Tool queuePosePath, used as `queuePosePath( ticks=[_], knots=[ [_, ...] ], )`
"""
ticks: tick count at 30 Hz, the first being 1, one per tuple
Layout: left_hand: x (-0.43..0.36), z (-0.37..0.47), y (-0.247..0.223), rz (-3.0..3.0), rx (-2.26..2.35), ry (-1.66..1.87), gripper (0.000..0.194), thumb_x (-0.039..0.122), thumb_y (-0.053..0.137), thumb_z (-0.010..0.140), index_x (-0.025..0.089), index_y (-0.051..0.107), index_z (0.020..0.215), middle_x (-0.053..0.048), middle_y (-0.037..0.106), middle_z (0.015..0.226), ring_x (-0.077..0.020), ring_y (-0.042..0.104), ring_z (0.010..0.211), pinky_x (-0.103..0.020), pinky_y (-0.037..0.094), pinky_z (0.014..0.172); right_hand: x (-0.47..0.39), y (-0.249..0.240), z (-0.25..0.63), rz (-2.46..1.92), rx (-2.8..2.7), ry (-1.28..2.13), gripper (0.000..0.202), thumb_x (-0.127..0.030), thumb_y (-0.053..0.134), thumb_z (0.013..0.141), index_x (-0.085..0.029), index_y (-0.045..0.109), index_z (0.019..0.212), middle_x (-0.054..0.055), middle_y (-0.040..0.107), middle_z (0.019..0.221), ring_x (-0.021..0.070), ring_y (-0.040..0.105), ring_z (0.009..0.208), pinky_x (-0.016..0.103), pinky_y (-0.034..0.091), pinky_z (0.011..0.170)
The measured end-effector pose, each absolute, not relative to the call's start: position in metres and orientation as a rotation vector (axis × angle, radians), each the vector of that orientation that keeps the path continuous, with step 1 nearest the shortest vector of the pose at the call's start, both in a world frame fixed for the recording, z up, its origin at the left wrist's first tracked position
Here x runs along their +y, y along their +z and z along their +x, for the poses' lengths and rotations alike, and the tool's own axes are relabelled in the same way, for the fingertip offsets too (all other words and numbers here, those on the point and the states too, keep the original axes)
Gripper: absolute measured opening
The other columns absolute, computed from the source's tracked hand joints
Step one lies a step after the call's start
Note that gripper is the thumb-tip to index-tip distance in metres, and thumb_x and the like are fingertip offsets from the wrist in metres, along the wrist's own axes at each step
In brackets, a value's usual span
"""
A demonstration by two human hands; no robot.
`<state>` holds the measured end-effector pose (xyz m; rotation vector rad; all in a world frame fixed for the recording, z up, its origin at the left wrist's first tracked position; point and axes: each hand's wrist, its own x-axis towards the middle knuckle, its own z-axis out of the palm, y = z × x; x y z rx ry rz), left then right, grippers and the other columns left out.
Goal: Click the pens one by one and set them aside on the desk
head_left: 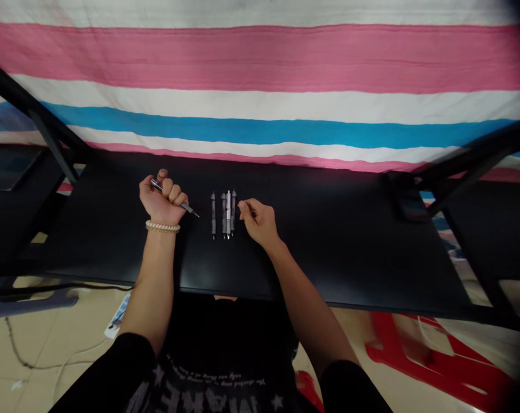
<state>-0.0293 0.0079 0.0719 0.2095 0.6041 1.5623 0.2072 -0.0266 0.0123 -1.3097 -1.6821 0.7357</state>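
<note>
My left hand (165, 198), palm turned up, has its fingers wrapped round a grey pen (188, 209) whose tip points down to the right. On the black table (328, 229) several pens lie side by side, upright in the view: a dark one (214, 217) slightly apart at the left, then a close group with a white pen (228, 212) among dark ones (233, 212). Just right of that group is my right hand (256, 218), its fingers curled together; whether anything is between them is hidden.
A striped cloth (260, 103) hangs behind the table. Black metal legs (53, 143) slant at both sides. A dark flat object (408, 198) lies at the back right. Below are a red stool (436, 361), a power strip (117, 316) and cables on the floor.
</note>
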Motion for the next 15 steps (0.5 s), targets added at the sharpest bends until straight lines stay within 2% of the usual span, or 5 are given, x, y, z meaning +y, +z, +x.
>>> queuePosePath(
  ticks=[3, 6, 9, 12, 15],
  knots=[
    [0.01, -0.033, 0.075, 0.189, 0.636, 1.575, 0.059, 0.056, 0.018, 0.103, 0.019, 0.052, 0.073, 0.008, 0.02, 0.045, -0.0072, 0.015, 0.036, -0.021, 0.013, 0.036, -0.025, 0.01, 0.208, -1.327, -1.678, 0.728, 0.036, -0.049, 0.05, 0.099, -0.02, 0.066, 0.085, 0.0, 0.064, 0.064, 0.0133, 0.058, 0.054, 0.027, 0.041, 0.057],
    [0.018, -0.036, 0.069, 0.222, 0.823, 1.622, 0.052, 0.065, 0.028, 0.098, 0.021, 0.049, 0.079, 0.007, 0.03, 0.051, -0.008, 0.025, 0.039, -0.02, 0.018, 0.038, -0.024, 0.007, 0.208, -1.367, -1.717, 0.726, 0.026, -0.044, 0.058, 0.094, -0.02, 0.069, 0.098, -0.002, 0.063, 0.066, 0.0126, 0.056, 0.054, 0.026, 0.04, 0.058],
    [0.027, -0.038, 0.051, 0.372, 1.283, 1.688, 0.02, 0.042, 0.053, 0.094, 0.025, 0.05, 0.104, 0.005, 0.045, 0.066, -0.0096, 0.042, 0.048, -0.019, 0.035, 0.046, -0.024, 0.006, 0.208, -1.401, -1.877, 0.7, 0.019, -0.035, 0.064, 0.088, -0.022, 0.071, 0.101, -0.004, 0.06, 0.064, 0.0123, 0.053, 0.055, 0.026, 0.038, 0.06],
    [0.031, -0.036, 0.032, 0.785, 1.837, 1.557, 0.065, 0.01, 0.066, 0.076, 0.023, 0.041, 0.135, -0.004, 0.059, 0.099, -0.0169, 0.063, 0.085, -0.03, 0.053, 0.081, -0.025, 0.006, 0.207, -1.388, -2.018, 0.636, 0.014, -0.024, 0.061, 0.085, -0.023, 0.074, 0.093, -0.003, 0.062, 0.068, 0.0131, 0.055, 0.062, 0.026, 0.037, 0.063],
    [0.027, -0.031, 0.021, 1.209, 2.146, 1.273, 0.088, -0.004, 0.064, 0.064, 0.011, 0.037, 0.145, -0.022, 0.049, 0.134, -0.0343, 0.051, 0.129, -0.049, 0.038, 0.114, -0.027, 0.006, 0.207, -1.384, -2.037, 0.611, 0.017, -0.017, 0.057, 0.083, -0.022, 0.073, 0.087, -0.001, 0.063, 0.074, 0.0134, 0.055, 0.063, 0.027, 0.038, 0.064]
  ],
)
